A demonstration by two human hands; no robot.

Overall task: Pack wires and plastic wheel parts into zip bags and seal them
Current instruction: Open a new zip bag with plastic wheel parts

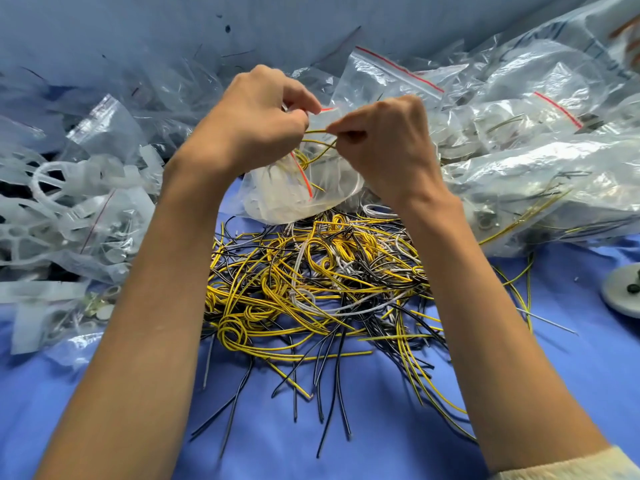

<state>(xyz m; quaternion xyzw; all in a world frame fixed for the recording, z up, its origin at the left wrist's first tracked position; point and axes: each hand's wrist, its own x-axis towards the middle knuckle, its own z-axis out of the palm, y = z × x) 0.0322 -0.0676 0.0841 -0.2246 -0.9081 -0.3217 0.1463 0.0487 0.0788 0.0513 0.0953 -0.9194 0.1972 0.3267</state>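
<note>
Both hands are raised together above the work surface, and a clear zip bag (294, 188) hangs beneath and between them. The left hand (256, 112) is curled, and the mouth of the zip bag, near its red seal strip, is gripped in its fingers. A yellow wire (318, 131) is pinched between the thumb and forefinger of the right hand (384, 140), the remaining fingers being folded into the palm. This yellow wire is stretched across the small gap between the two hands and is looped down into the open top of the bag (whether its far end is also caught by the left fingers cannot be told). Pale coiled contents are seen through the bag's wall. Directly below the hands, between the two forearms, a heap of wires (311, 271) in yellow, black and white is spread over a blue cloth (381, 427), with loose ends trailing toward the person. To the outside of the left forearm, translucent plastic wheel parts (52, 188) are piled among crumpled bags. Beyond and to the outside of the right hand, filled bags (519, 174) with red seal strips are stacked against one another. Farther out on the right side, a white disc (623, 289) is cut off by the edge of the view. A pale sleeve (571, 465) is seen at the right elbow.
</note>
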